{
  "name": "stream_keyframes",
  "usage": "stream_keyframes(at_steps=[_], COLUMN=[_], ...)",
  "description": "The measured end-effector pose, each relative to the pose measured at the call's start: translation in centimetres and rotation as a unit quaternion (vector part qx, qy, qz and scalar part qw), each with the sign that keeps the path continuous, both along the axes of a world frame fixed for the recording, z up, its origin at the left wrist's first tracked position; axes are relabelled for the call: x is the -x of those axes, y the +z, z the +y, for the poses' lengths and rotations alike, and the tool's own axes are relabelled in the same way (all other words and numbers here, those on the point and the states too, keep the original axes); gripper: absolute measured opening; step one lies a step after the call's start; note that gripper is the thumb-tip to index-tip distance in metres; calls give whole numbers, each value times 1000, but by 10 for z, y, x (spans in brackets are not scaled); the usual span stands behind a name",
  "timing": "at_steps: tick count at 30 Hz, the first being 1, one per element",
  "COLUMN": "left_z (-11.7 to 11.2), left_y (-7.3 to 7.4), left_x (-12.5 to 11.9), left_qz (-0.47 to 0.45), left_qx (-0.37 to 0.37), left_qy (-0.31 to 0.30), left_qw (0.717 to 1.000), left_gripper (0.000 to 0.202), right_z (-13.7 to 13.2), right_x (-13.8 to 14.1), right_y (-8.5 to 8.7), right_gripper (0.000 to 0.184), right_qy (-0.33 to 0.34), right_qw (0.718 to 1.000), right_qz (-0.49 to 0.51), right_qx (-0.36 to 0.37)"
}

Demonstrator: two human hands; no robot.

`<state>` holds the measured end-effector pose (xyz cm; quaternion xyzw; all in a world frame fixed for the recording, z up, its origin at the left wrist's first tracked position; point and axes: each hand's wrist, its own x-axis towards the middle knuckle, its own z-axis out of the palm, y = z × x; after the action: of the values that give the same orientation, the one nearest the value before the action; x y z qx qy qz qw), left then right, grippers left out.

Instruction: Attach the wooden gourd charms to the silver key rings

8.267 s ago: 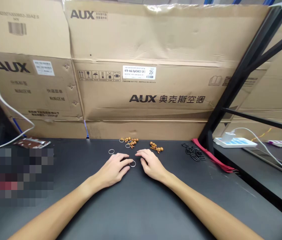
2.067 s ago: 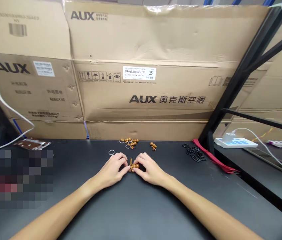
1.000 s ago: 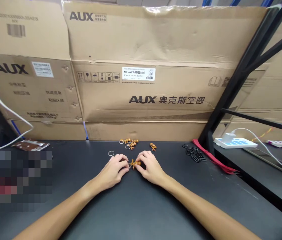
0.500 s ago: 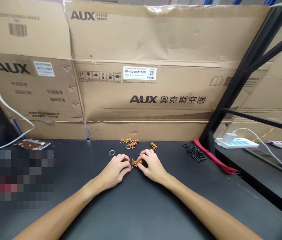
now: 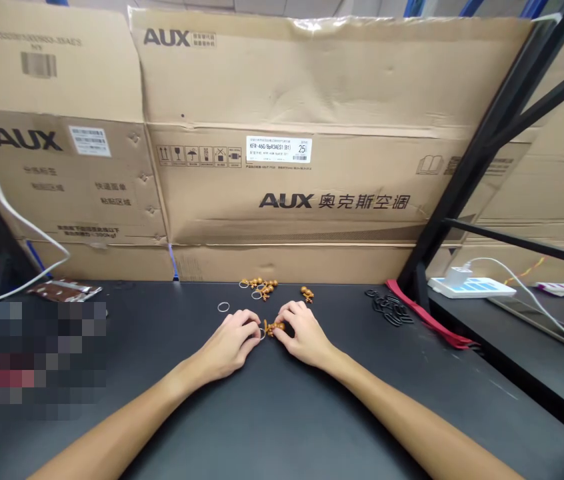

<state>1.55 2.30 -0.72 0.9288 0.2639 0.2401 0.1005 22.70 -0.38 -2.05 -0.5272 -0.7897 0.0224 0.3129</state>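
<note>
Both hands rest on the black table [image 5: 282, 413], fingertips meeting. My right hand [image 5: 302, 333] pinches a small golden gourd charm [image 5: 276, 326]. My left hand [image 5: 229, 340] pinches a thin metal split ring [image 5: 261, 333] that touches the charm's left end. A loose ring [image 5: 223, 307] lies just beyond my left hand. A cluster of golden charms with rings [image 5: 260, 287] sits further back, and a single golden charm [image 5: 306, 293] lies beyond my right hand.
Large AUX cardboard boxes [image 5: 287, 167] wall off the back of the table. A pile of black rings [image 5: 387, 305] and a red strap [image 5: 427, 317] lie right, beside a black rack post [image 5: 462, 173]. A white power strip [image 5: 469, 286] sits on the neighbouring surface. A brown packet [image 5: 65, 289] lies left.
Over eight seconds my right hand took one golden charm from the back pile and brought it to the ring in my left hand. In the last second the hands barely shifted.
</note>
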Motion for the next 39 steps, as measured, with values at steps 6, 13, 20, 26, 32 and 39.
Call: stream_keyframes(at_steps=[6,13,20,26,32,39], left_z=[1,0,-3,-8,2,3], left_y=[-1,3,1,1,-11,-13], left_x=[0,1,0,-3,2,4], left_qz=[-14,0,-28,45,58,79], left_qx=[15,23,-25,-62,-33,-18], left_qy=[-18,-28,34,39,90,94], left_qw=[1000,999,999,996,994,992], left_gripper=[18,16,8,23,52,53], right_z=[-1,1,0,-8,-6,-6], right_x=[2,1,-1,4,0,-4], right_y=[0,-3,0,4,3,5], right_gripper=[6,7,11,17,53,59], right_qy=[-37,-28,-44,84,64,62], right_qw=[999,999,998,995,987,981], right_qz=[-22,-23,-8,-59,-96,-108], right_qx=[6,4,-47,13,111,146])
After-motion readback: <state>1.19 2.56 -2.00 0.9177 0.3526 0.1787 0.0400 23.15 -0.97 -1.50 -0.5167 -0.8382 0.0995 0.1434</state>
